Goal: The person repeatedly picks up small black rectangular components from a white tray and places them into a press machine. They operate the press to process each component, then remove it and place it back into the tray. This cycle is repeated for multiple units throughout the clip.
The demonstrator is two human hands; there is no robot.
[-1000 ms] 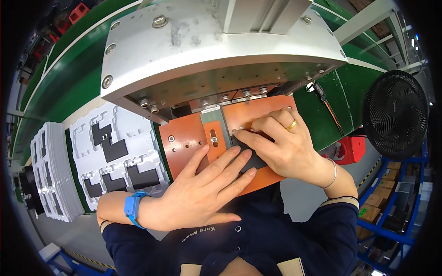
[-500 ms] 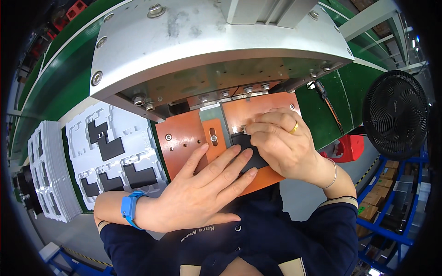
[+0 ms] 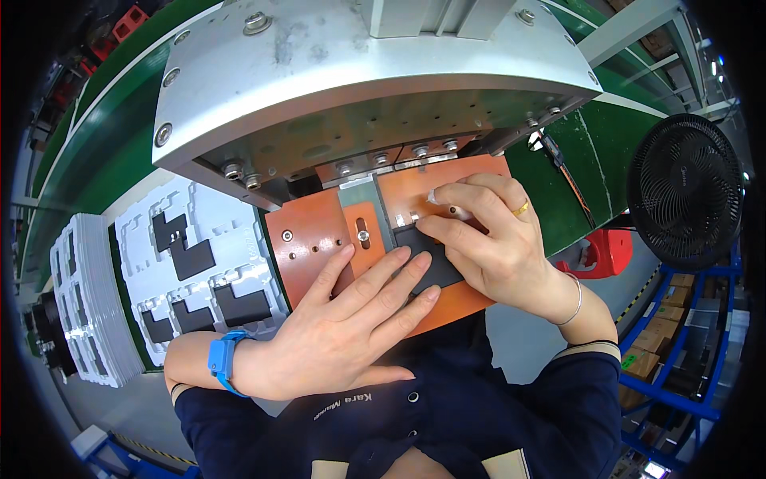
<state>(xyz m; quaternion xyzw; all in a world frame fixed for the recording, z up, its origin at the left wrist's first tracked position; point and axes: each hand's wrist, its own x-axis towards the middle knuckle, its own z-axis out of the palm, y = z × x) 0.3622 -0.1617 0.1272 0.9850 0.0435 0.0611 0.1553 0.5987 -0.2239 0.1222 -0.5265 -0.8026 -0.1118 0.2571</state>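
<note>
A flat black piece lies on the orange fixture plate, against the grey strip beside the slotted orange block. My left hand rests flat, its fingers stretched out and their tips over the left part of the black piece. At the piece's upper edge is my right hand, bent over it. One fingertip touches near the upper left corner; another, with a white cover on it, is raised apart above the plate. I see nothing held between those fingers. The palm side of the right hand is hidden.
A metal press frame stands over the plate's far side. To the left are a white tray with several black pieces and a stack of white trays. At right are a caliper-like tool, a black fan and a red stool.
My right hand's fingers have spread; the white-covered one has lifted off the piece's upper edge. My left hand stays flat on the piece. The whole view has shifted slightly.
</note>
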